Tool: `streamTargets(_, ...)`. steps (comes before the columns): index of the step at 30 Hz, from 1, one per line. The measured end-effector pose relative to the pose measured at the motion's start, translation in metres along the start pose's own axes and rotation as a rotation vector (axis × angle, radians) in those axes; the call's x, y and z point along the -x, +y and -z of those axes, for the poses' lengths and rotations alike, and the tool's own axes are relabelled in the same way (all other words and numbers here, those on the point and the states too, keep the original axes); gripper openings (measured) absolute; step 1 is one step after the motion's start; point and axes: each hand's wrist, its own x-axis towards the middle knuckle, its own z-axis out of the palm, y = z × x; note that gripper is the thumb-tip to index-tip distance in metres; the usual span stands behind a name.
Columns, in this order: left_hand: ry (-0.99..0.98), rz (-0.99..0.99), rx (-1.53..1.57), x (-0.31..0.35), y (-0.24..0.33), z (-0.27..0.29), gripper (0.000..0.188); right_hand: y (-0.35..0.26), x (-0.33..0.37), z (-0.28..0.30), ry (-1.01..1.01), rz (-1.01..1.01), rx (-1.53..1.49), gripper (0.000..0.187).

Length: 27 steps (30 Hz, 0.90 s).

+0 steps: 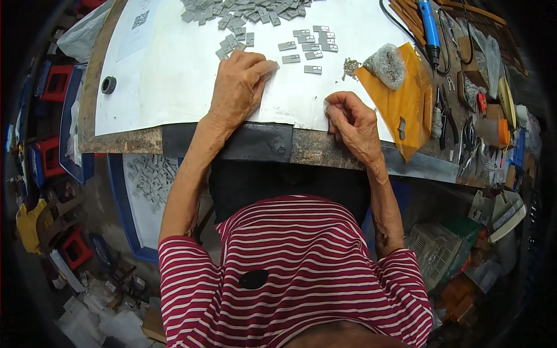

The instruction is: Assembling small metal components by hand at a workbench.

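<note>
My left hand (239,87) rests on the white sheet (174,81), its fingers curled and drawn together beside the nearest small grey flat pieces (232,43). What its fingertips hold, if anything, is hidden. Across from it, my right hand (355,124) is at the sheet's front edge with thumb and fingers pinched; anything between them is too small to name. Beyond the hands, several grey rectangular pieces (307,43) with small holes lie in loose rows. A heap of tiny metal parts (350,68) sits beside a clear plastic bag (389,66) full of similar parts.
An orange-yellow envelope (400,98) lies under the bag, with a grey piece on it. At right are a blue electric screwdriver (429,29) and pliers (447,119). A black ring (108,85) sits at left. Below the table's left edge is a blue tray (130,223) of grey pieces.
</note>
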Motion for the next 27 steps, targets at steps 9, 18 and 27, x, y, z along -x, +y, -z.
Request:
streamTargets(9, -0.093, -0.128, -0.132, 0.002, 0.003, 0.003, 0.026, -0.001, 0.002, 0.001, 0.008, -0.019, -0.023, 0.013)
streamTargets(18, -0.144, -0.15, -0.109, 0.0, -0.004, 0.003, 0.024, -0.003, 0.0, 0.0, 0.007, -0.024, -0.031, 0.012)
streamTargets(27, -0.124, -0.184, -0.025, 0.003, -0.007, 0.004, 0.021, -0.024, -0.023, -0.004, -0.11, -0.007, 0.053, 0.015)
